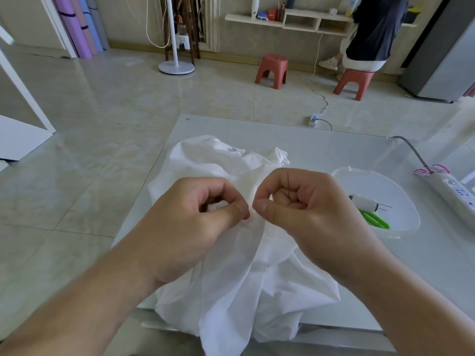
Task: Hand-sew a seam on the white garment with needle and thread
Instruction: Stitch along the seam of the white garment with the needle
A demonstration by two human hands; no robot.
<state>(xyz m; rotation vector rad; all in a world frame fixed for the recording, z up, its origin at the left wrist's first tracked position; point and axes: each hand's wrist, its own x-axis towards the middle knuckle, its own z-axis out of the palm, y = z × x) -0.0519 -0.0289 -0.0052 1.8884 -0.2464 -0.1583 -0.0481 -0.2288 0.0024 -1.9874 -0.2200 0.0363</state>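
Note:
The white garment (239, 265) lies crumpled on a pale table (334, 150) and hangs over its near edge. My left hand (195, 222) pinches a raised fold of the cloth between thumb and curled fingers. My right hand (298, 209) pinches the same fold just to the right, thumb tip almost touching the left thumb. A thin dark thread (289, 186) runs across the right hand's fingers. The needle itself is hidden between the fingertips.
A clear plastic tray (401, 191) at the right holds a white thread spool with needles (366, 202) and green scissors (375, 219). A power strip (455, 191) lies at the table's right edge. Red stools and a seated person are across the floor.

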